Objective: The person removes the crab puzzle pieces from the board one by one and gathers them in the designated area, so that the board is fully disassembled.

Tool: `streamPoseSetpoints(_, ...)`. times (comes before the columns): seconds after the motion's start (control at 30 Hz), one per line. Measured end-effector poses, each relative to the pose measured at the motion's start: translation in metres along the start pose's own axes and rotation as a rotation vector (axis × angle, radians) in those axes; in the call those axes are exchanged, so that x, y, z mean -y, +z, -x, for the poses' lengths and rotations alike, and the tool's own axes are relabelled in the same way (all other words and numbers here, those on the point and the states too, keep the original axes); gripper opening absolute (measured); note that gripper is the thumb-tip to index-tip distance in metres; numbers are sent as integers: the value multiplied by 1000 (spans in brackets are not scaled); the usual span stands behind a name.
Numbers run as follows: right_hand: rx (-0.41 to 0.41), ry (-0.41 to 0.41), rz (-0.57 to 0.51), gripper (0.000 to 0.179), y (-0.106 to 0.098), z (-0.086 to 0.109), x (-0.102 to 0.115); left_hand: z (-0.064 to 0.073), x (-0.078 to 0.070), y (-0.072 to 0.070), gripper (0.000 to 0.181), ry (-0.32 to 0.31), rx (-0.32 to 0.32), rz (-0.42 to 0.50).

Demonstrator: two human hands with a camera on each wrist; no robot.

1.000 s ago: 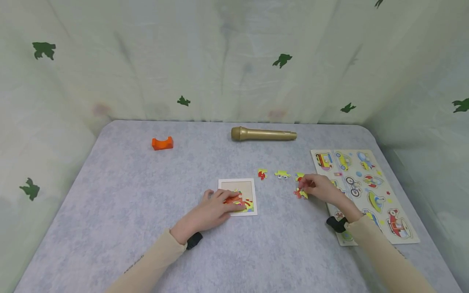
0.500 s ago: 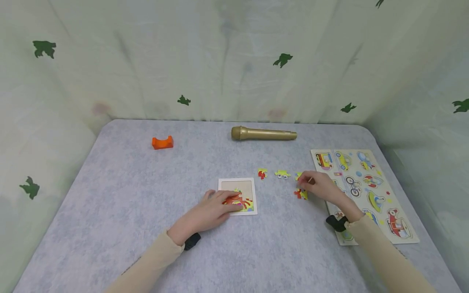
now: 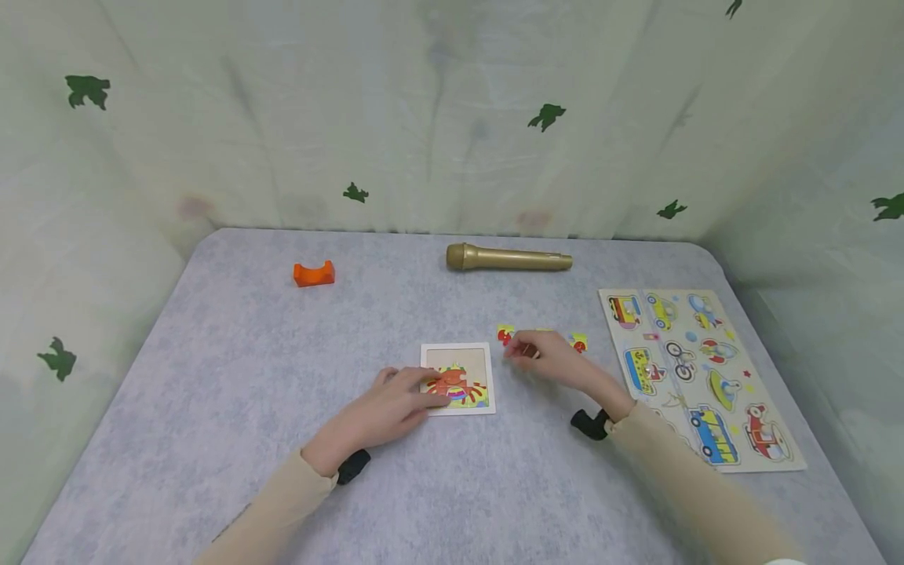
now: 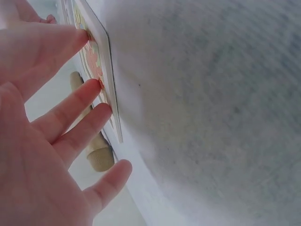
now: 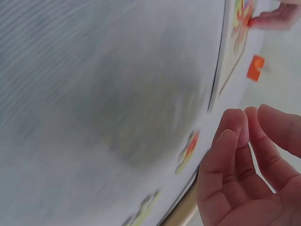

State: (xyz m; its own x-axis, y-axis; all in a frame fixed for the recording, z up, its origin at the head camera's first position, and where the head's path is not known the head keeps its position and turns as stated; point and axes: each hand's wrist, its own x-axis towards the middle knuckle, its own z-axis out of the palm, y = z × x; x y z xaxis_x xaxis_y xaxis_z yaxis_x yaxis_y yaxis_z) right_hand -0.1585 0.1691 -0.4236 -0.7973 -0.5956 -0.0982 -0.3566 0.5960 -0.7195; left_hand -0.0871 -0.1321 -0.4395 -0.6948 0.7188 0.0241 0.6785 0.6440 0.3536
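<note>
My left hand rests its spread fingers on the left part of a small jigsaw puzzle in a white-edged square tray. Red and yellow pieces fill the lower part of the tray, and its upper part shows bare board. To the right of the tray, my right hand hovers low over the table with loosely curled fingers; the right wrist view shows no piece between them. Close to its fingertips lies a red and yellow puzzle piece. Another piece lies behind the hand, and a yellow one between them is mostly covered.
A gold microphone lies at the back of the table. An orange curved block stands at the back left. On the right lies a large vehicle puzzle board. Pale curtains with green leaf shapes hang behind.
My right hand has moved left from the rightmost pieces to beside the tray, blurred by motion. My left hand has slid slightly left, uncovering more of the puzzle.
</note>
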Motion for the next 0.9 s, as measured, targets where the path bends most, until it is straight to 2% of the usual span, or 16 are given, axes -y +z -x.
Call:
streamPoseSetpoints(0.23, 69, -44, -29, 23, 30, -23, 21, 4, 2, 0, 35, 0, 25, -6)
streamPoseSetpoints(0.4, 103, -50, 23, 35, 46, -34, 30, 4, 2, 0, 36, -11, 31, -19)
streamPoseSetpoints(0.63, 108, -37, 113, 41, 54, -37, 40, 3, -1, 2, 42, -18, 36, -61)
streamPoseSetpoints(0.9, 125, 39, 149, 47, 57, -40, 44, 0, -5, 0, 39, -53, 58, -28)
